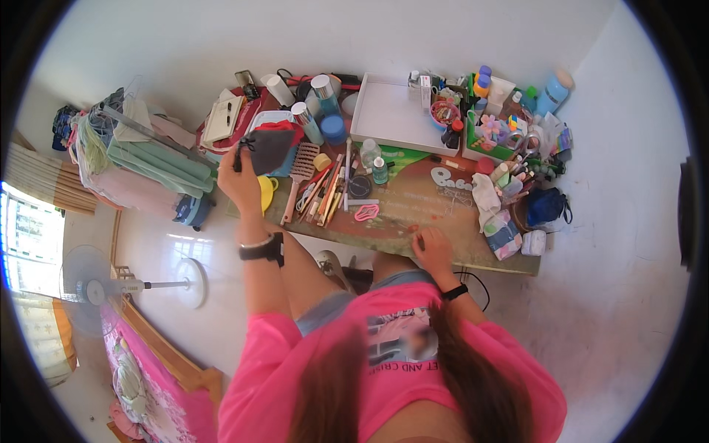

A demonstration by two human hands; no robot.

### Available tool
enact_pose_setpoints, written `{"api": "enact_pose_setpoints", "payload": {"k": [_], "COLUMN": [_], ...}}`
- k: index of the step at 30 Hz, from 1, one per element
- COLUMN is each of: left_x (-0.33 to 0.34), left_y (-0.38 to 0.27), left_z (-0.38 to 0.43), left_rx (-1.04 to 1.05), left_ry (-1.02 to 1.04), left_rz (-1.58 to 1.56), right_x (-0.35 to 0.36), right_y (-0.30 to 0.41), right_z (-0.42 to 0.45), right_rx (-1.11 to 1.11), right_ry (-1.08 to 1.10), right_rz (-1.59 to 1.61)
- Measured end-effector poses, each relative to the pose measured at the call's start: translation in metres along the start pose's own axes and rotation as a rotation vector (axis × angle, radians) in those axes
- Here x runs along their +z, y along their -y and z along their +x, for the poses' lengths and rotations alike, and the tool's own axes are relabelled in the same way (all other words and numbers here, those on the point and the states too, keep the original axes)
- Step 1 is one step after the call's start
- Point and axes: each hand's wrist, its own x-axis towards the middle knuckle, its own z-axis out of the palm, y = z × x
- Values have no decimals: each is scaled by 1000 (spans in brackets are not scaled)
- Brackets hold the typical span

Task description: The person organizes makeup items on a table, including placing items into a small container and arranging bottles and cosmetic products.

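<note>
My left hand (pixel 238 180) is raised over the left part of the desk, its fingers closed on a dark grey drawstring pouch (pixel 272 152) with a black cord at its neck. Behind the pouch, a blue plastic basket (pixel 285 167) with red cloth is partly covered. A pink vented hairbrush (pixel 302 171) lies just to the pouch's right, and a yellow round item (pixel 267 194) is beside my left wrist. My right hand (pixel 435 252) rests at the desk's front edge, fingers curled; a small dark spot shows by the fingers, and whether anything is held is unclear.
Makeup brushes and pencils (pixel 328 194) lie by a black round compact (pixel 360 187) and a pink shaped item (pixel 366 212). A white shallow box (pixel 382 119) stands at the back. Bottles and a green box (pixel 487 141) crowd the right. A fan (pixel 97 292) stands on the floor at left.
</note>
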Motion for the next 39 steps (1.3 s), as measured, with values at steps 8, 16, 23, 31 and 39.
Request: {"api": "enact_pose_setpoints", "payload": {"k": [8, 16, 23, 31, 39], "left_x": [-8, 5, -7, -26, -44], "left_y": [-94, -114, -121, -138, -159], "left_z": [-113, -211, -204, -190, -184], "left_rx": [-317, -786, -500, -97, 405], "left_ry": [394, 983, 861, 803, 824], "left_rz": [-610, -928, -588, -325, -220], "right_x": [-16, -61, -46, -83, -62], "right_y": [-3, 63, 62, 83, 57], "right_z": [-2, 51, 33, 59, 49], "right_rx": [387, 192, 551, 284, 54], "right_ry": [183, 279, 201, 143, 303], "right_rz": [391, 741, 939, 370, 437]}}
